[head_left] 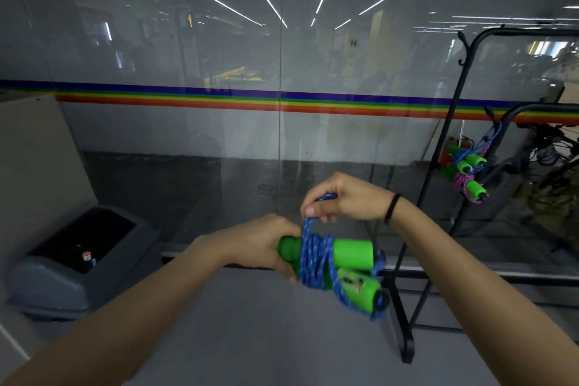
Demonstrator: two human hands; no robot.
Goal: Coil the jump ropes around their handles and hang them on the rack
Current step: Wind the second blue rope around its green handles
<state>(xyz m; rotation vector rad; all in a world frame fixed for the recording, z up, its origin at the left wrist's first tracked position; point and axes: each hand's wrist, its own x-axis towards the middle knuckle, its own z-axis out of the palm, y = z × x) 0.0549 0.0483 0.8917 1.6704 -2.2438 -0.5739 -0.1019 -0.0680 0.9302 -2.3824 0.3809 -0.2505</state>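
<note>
Two green foam handles point(351, 255) lie side by side, bound with turns of blue rope point(313, 263). My left hand point(257, 244) grips the handles at their left end. Just above them, my right hand point(344, 197) pinches a loop of the blue rope and holds it up, taut. A black metal rack point(463, 94) stands to the right. Two coiled jump ropes point(466, 171), one blue and one purple, both with green handles, hang from a hook on its lower bar.
A glass wall with a rainbow stripe point(282, 102) runs across in front of me. A grey bin with a dark open top point(78, 257) sits on the floor at the left. The rack's black foot point(407, 345) rests on the grey floor near my right forearm.
</note>
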